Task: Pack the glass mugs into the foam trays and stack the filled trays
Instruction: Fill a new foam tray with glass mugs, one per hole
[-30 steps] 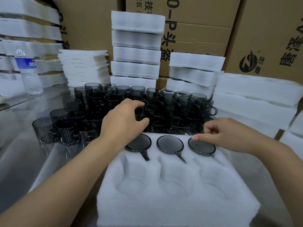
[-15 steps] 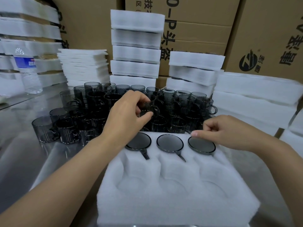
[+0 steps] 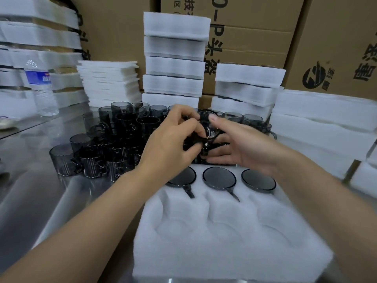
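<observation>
A white foam tray (image 3: 224, 237) lies in front of me on the steel table. Its far row holds three dark glass mugs, bottoms up (image 3: 219, 178); the three near pockets are empty. Behind the tray stands a dense cluster of smoky glass mugs (image 3: 114, 139). Above the cluster's near edge, my left hand (image 3: 171, 146) grips one glass mug (image 3: 205, 130) from the left. My right hand (image 3: 238, 144) holds the same mug from the right, thumb on top and fingers beneath. The hands hide much of that mug.
Stacks of filled foam trays (image 3: 173, 58) (image 3: 246, 86) stand behind the mugs, with a pile of flat foam sheets (image 3: 110, 82) to their left. A water bottle (image 3: 41, 88) stands far left. More foam blocks (image 3: 322, 123) lie right, in front of cardboard boxes (image 3: 336, 43).
My left hand has lifted a mug out of the cluster. My right hand left the rightmost packed mug and moved up and left to take hold of the lifted one.
</observation>
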`<action>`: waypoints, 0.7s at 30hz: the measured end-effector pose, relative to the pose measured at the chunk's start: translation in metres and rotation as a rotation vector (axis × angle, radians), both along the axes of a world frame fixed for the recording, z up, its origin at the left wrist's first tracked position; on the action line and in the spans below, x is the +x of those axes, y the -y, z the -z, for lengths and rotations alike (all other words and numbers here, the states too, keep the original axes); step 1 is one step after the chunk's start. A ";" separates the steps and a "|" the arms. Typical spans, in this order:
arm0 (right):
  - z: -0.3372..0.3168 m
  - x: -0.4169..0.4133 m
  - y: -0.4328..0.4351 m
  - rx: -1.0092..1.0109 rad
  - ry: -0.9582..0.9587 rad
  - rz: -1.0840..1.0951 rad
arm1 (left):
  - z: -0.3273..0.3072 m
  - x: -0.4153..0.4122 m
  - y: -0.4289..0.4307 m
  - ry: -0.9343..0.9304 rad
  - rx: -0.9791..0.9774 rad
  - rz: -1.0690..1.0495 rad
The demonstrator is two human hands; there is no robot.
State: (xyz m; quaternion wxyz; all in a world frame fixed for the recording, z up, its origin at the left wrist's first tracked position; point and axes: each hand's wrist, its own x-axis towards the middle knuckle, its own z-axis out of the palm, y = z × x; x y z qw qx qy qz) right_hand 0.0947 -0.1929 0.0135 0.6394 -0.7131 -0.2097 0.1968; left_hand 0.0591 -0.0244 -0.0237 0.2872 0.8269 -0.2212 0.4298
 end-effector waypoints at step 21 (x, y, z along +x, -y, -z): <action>0.020 0.002 0.008 0.236 0.080 -0.002 | 0.006 0.009 -0.004 -0.271 -0.195 0.206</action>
